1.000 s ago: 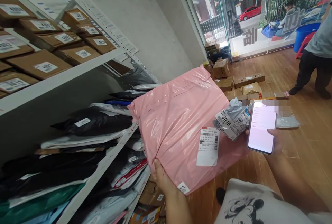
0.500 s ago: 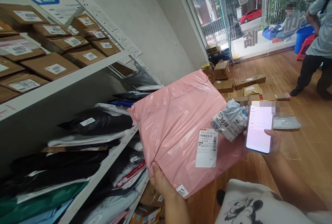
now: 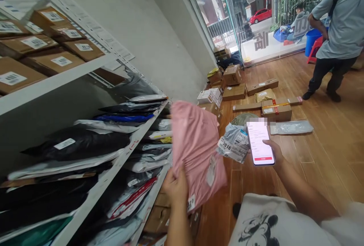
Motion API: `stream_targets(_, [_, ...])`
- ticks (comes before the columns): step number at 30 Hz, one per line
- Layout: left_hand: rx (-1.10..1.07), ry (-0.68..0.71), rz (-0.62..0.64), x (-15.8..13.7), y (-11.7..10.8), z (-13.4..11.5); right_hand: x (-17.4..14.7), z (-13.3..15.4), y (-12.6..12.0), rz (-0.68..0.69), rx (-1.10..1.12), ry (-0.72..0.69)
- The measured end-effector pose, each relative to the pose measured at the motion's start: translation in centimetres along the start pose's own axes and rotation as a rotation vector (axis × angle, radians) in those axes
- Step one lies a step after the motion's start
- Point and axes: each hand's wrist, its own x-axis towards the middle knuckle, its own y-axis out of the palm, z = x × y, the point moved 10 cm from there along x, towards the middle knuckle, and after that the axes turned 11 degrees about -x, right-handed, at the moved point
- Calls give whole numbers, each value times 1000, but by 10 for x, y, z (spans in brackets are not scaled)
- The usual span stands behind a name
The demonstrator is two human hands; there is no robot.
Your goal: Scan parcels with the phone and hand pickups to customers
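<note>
My left hand [image 3: 175, 181] is closed on the lower left edge of a large pink plastic mailer bag [image 3: 196, 143]. The bag hangs in front of the shelves, turned partly edge-on, and its white label shows only as a narrow strip. In my right hand [image 3: 274, 153] is a smartphone [image 3: 260, 143] with a lit page and a red bar near the bottom; the thumb lies over the screen. Just left of the phone, a small crumpled grey mailer bag [image 3: 234, 141] with a label reading 3016 hangs at the same hand. The fingers behind the phone are hidden.
Metal shelves [image 3: 113, 175] on the left hold cardboard boxes [image 3: 61, 62] above and stacked mailer bags [image 3: 93, 139] below. More boxes [image 3: 234, 92] lie on the wooden floor ahead, near a glass front. A person [image 3: 335, 37] stands at the right.
The pink mailer bag has turned edge-on and is clear of the grey bag. My view has shifted right. The phone screen shows a different page, with a red bar.
</note>
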Motion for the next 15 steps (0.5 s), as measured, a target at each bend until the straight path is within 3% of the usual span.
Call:
stream_targets(2, [-43, -31, 240, -2, 42, 6, -2, -7, 9, 62, 17, 56])
stream_targets(5, [-105, -127, 403, -10, 77, 21, -3, -20, 22, 169, 19, 144])
stream_targets(10, [-158, -281, 580, -36, 91, 36, 2, -47, 29, 243, 27, 227])
stream_targets(15, [-187, -419, 674, -72, 95, 28, 9, -75, 39, 317, 45, 328])
